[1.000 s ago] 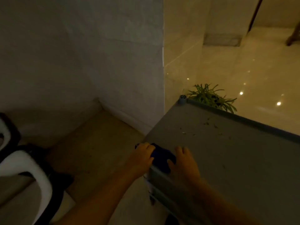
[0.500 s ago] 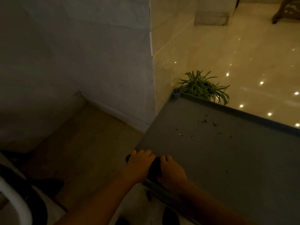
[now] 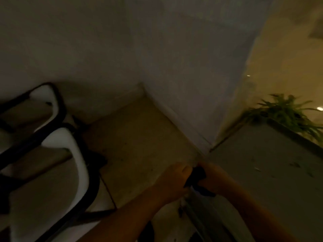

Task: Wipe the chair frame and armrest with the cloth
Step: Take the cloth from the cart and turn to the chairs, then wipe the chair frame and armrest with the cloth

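Note:
A dark blue cloth (image 3: 196, 177) is bunched between my two hands at the near left corner of a grey shelf top (image 3: 262, 172). My left hand (image 3: 173, 180) grips its left side and my right hand (image 3: 214, 179) grips its right side. At the lower left stand white chairs with black frames; the nearer chair's curved white armrest (image 3: 76, 154) and its black frame (image 3: 90, 193) show clearly. Both hands are well to the right of the chairs, not touching them. The picture is dim and blurred.
A grey wall corner (image 3: 174, 67) rises behind a patch of beige floor (image 3: 139, 145). A green potted plant (image 3: 286, 112) sits beyond the shelf's far edge. Dry leaf bits (image 3: 295, 165) lie on the shelf top. Shiny tiled floor (image 3: 288, 67) lies at the right.
The view swung left, bringing the chairs back into sight. My hands stay together on the cloth at the shelf corner, with the cloth now lifted and bunched between them.

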Available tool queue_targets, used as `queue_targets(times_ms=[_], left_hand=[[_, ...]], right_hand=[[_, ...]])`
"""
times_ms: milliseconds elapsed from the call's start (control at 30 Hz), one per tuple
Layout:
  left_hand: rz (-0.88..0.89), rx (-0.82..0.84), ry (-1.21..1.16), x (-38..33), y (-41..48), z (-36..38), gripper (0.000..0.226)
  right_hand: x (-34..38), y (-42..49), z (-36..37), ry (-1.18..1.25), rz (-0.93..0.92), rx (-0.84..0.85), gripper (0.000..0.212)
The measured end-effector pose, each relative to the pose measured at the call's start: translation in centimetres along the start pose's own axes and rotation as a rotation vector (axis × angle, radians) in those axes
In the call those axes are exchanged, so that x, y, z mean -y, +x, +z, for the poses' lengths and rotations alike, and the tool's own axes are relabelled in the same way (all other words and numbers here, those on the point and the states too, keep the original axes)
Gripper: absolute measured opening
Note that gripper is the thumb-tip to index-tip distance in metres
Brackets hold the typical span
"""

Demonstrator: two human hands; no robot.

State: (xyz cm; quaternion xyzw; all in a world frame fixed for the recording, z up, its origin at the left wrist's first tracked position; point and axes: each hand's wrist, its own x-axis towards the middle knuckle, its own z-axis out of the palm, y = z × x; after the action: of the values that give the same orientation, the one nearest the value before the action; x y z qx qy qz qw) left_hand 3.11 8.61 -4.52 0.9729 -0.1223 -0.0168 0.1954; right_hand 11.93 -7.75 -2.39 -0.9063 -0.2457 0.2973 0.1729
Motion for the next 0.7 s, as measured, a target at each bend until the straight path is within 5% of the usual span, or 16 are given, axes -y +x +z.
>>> queue_targets(times_ms=[133,200,233,300,367,533,700], left_hand=[[-0.323,-0.123,-0.075,4.1,-4.9,-2.4,0.04],[-0.435,-0.152,-0.057,6.0,-8.0,-3.4,0.038],[-0.483,-0.157,-0.044,7.0,-9.4,-3.9,0.036],[-0.585,-0.17,-0.026,9.3,-12.4,-4.7,0.034],[-0.662,-0.187,-0.025,11.8,-15.0,-5.5,0.037],[-0.805,-0.223,-0.052,18.5,-20.5,-6.0,0.043],[-0.922,-0.206,-0.193,24.5,-24.7,-5.1,0.056]], right_hand=[[7.8,4.8,2.6,0.021,-0.091,0.159,0.034],[10.8,5.4,5.2,-0.253,-0.015,0.421,0.046],[12.1,5.5,5.8,-0.1,-0.085,0.449,0.046],[17.1,7.8,5.9,0.014,-0.302,0.242,0.037],[20.3,8.7,6.2,0.062,-0.45,0.234,0.024],[28.4,11.9,11.7,0.044,-0.492,0.296,0.049],[33.7,15.0,16.9,0.063,-0.405,0.248,0.032]])
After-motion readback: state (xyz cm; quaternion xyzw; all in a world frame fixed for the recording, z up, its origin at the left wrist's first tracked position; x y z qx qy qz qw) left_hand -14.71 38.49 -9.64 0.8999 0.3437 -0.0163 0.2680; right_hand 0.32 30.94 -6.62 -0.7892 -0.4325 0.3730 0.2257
